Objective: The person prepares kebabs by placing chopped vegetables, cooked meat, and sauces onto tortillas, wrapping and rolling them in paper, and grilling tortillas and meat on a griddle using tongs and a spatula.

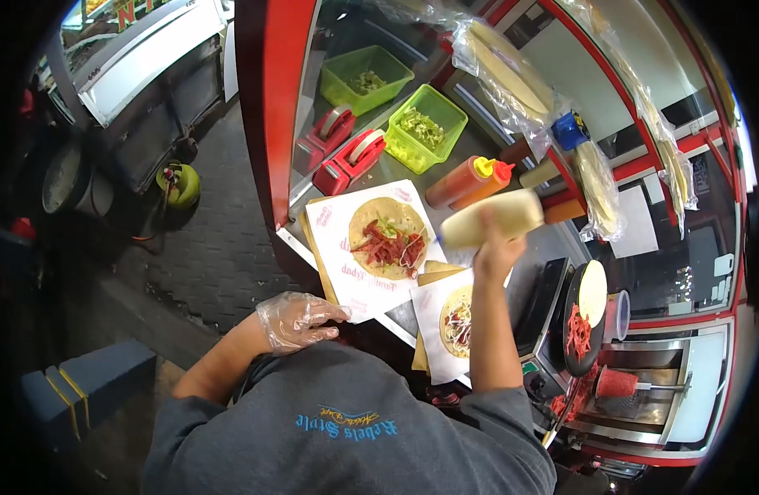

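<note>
In my right hand (500, 249) is a squeeze bottle of pale sauce (499, 216), tipped sideways with its blue nozzle pointing left. The nozzle is beside a round flatbread (386, 227) topped with shredded reddish meat (385, 247), chopped greens and a little white sauce. This flatbread lies on printed white paper (346, 280). My left hand (301, 320), in a clear plastic glove, is open at the paper's near edge, its fingers extended and holding nothing. A smaller flatbread (457, 320), streaked with white sauce, rests on another paper below the bottle.
Beyond the papers are a red tape dispenser (351, 162), a green tub of chopped vegetables (427, 128) and a red sauce bottle (462, 183). At right are a round black griddle (579, 351) and a meat spit (619, 384). Bagged flatbreads (507, 70) hang near the glass.
</note>
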Motion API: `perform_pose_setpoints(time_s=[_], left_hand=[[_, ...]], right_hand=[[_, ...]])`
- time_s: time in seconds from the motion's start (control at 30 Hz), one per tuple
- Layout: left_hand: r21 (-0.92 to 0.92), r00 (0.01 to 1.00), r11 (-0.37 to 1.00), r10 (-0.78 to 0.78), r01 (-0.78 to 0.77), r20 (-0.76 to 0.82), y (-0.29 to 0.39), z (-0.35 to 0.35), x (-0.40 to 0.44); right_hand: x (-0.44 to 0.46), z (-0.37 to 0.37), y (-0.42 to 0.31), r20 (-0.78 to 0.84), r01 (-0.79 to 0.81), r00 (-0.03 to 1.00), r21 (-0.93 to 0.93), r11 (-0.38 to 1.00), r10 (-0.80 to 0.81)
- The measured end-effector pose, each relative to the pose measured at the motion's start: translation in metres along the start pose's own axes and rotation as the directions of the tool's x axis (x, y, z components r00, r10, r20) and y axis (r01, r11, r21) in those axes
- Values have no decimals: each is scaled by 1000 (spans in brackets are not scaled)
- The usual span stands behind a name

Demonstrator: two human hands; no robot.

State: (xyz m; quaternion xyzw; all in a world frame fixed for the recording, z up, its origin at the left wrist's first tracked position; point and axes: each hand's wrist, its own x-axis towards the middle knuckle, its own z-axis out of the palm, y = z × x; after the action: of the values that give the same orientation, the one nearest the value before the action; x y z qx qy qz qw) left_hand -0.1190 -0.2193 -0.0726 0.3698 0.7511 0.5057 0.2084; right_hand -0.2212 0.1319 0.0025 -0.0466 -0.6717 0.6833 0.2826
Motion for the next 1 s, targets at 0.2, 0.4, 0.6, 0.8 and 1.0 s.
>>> perform_pose_setpoints(time_s=[0.2,0.4,0.6,0.8,1.0], left_hand=[[1,998,998,-60,60,21,6,-3,-10],[-8,999,999,-44,44,-27,-11,6,-20],[-31,996,998,-48,46,-70,-11,8,-25],[-98,991,989,-116,108,-73,-3,8,-29],[-72,993,991,-114,111,-27,2,3,-23]], right_hand=[[-4,22,-1,68,112,993,-168,979,-101],[-12,41,3,226,141,971,-274,951,-78],[10,64,1,166,70,985,-105,992,-52],[26,80,15,137,-105,986,42,994,98],[21,99,33,175,-42,983,-62,997,52]])
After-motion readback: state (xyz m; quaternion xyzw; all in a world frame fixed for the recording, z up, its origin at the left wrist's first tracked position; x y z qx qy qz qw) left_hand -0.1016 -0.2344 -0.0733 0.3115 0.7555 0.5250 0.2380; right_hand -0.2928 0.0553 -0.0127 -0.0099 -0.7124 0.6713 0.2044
